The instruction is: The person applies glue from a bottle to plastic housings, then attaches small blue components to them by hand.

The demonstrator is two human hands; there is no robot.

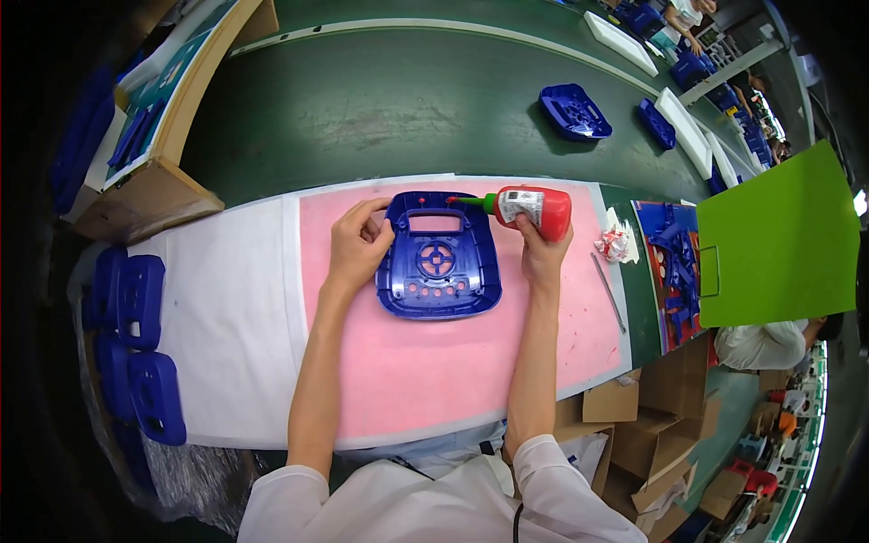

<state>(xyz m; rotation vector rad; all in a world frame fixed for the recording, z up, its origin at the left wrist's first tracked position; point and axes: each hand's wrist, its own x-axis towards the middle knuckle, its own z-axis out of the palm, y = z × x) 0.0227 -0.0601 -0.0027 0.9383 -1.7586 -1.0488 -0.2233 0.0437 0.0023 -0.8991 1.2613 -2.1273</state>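
Note:
A blue plastic housing (407, 271) lies on the pink mat (407, 380), its hollow, ribbed inside facing up. It has a wide slot near the far edge and a round grille in the middle. My left hand (356, 246) grips the housing's upper left rim between thumb and fingers. In my right hand (543, 258) is a red squeeze bottle (554, 215) with a green nozzle (478, 201), tipped on its side and pointing left. The nozzle tip is over the housing's far edge, near small red spots there. Whether it touches the plastic I cannot tell.
Another blue housing (576, 112) sits on the green surface (362, 109) beyond. To the right are a crumpled, red-stained tissue (616, 242), a thin metal rod (608, 291) and a box of blue parts (674, 262). Several blue covers (156, 396) stand at left; cardboard boxes (652, 434) lie lower right.

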